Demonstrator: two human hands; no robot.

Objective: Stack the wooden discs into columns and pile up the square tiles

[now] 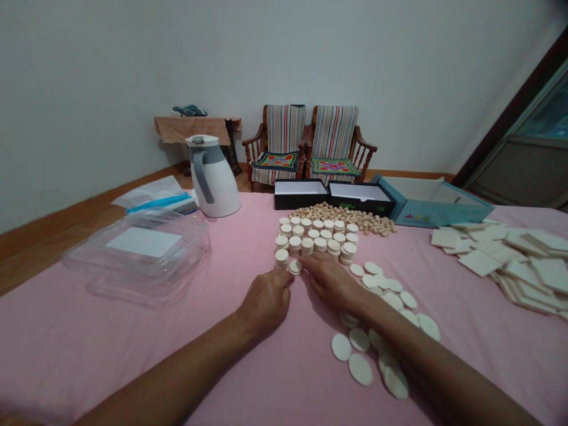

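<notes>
Between my two hands is a short stack of pale round wooden discs (295, 267), at the front of neat rows of disc stacks (320, 245). My left hand (267, 297) comes from the left with curled fingers, its fingertips against the near left side of that short stack. From the right, my right hand (331, 278) reaches in, fingers and thumb together at the stack's other side; its exact grip is partly hidden. A taller disc stack (281, 258) stands just left of the fingertips. Loose wooden discs (360, 368) lie scattered beside and beneath my right forearm.
Behind the stacks lie many small wooden beads (337, 216), two black boxes (302, 201) and a blue box (415, 216). Square wooden pieces (483, 261) are heaped at right. A clear plastic container (146, 266) and a white jug (219, 189) stand at left on the pink cloth (213, 355).
</notes>
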